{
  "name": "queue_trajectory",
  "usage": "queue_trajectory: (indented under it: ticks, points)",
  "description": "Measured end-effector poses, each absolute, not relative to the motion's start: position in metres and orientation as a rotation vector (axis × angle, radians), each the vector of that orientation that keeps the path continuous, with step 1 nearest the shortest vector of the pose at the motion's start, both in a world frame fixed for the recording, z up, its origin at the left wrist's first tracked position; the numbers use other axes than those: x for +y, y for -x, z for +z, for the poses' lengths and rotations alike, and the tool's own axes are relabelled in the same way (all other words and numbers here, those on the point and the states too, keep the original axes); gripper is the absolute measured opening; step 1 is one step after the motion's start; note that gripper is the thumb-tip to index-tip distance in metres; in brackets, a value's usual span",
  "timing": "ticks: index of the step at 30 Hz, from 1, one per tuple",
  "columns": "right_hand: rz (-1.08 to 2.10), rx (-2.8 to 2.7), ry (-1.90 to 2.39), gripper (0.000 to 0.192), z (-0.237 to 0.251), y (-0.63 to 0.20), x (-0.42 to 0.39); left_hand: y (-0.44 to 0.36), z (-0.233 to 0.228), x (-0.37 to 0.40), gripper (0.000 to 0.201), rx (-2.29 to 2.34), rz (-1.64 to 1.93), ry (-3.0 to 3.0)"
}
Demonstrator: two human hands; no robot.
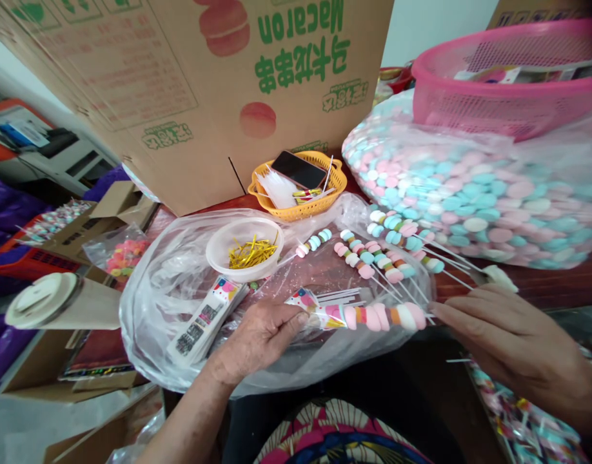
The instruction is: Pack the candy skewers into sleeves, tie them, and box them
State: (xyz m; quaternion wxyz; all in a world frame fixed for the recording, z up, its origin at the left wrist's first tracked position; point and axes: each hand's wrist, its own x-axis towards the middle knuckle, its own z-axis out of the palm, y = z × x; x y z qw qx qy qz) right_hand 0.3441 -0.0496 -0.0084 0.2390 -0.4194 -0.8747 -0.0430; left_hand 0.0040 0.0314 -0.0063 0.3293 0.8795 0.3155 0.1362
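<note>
My left hand (269, 335) pinches the printed end of a clear candy wrapper (332, 316) with thumb and forefinger. Inside or against that wrapper lies a marshmallow skewer (378, 317) of pink, orange and white pieces, held level. At its right end the fingertips of my right hand (513, 348) close on the stick; the thumb is hidden. Several more marshmallow skewers (373, 258) lie just behind on the plastic sheet. A stack of printed wrappers (204, 322) is left of my left hand. Gold twist ties (252, 252) fill a white bowl (213, 248).
An orange basket (325, 203) holds a phone (298, 171) and white sticks. A big bag of marshmallows (470, 206) stands right, under a pink basket (470, 106). A carton (180, 96) walls the back. A lidded cup (88, 303) is left. Wrapped candies (528, 412) sit low right.
</note>
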Motion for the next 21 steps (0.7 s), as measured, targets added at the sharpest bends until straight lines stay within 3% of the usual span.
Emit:
queue_trajectory:
  ticks: [8, 13, 17, 21]
  points:
    - [0.064, -2.364, 1.102, 0.03, -0.017, -0.334, -0.035, -0.012, -0.011, 0.031, 0.039, 0.746, 0.378, -2.362]
    - [0.09, -2.371, 1.049, 0.027, -0.012, -0.329, -0.026, -0.022, -0.003, 0.036, 0.059, 0.804, 0.211, -2.275]
    - [0.106, -2.446, 0.956, 0.026, -0.001, -0.311, -0.018, -0.044, -0.002, 0.037, 0.042, 0.765, -0.046, -2.024]
    - [0.245, -2.531, 0.913, 0.026, 0.0, -0.294, -0.006, -0.069, -0.011, 0.035, 0.037, 0.821, -0.063, -1.769]
